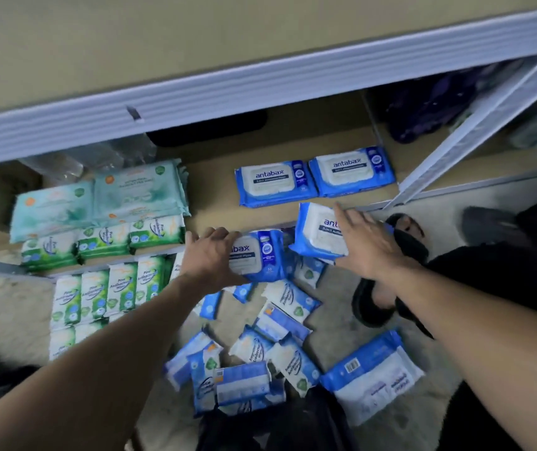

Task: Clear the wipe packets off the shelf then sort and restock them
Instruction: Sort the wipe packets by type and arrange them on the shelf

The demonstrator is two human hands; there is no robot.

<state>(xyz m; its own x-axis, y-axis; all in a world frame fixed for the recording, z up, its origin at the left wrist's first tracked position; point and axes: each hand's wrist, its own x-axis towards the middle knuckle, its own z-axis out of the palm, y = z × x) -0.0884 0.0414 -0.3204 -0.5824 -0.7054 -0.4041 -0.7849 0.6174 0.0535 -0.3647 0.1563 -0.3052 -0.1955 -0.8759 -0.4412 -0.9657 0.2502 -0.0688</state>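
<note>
Restocking: the left hand [212,255] grips one blue packet [257,255], the right hand [368,245] holds another packet [317,232], both probably going next onto the shelf [215,183].

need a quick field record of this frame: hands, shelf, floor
left grip: bare hand, holds Antabax packet A at the shelf's front edge
right grip: bare hand, holds Antabax packet B, tilted
shelf: two shelved Antabax packets flat, side by side; green Pine Antibacterial packets and pale green packs at its left
floor: loose blue packets; row of green floor packets
</note>
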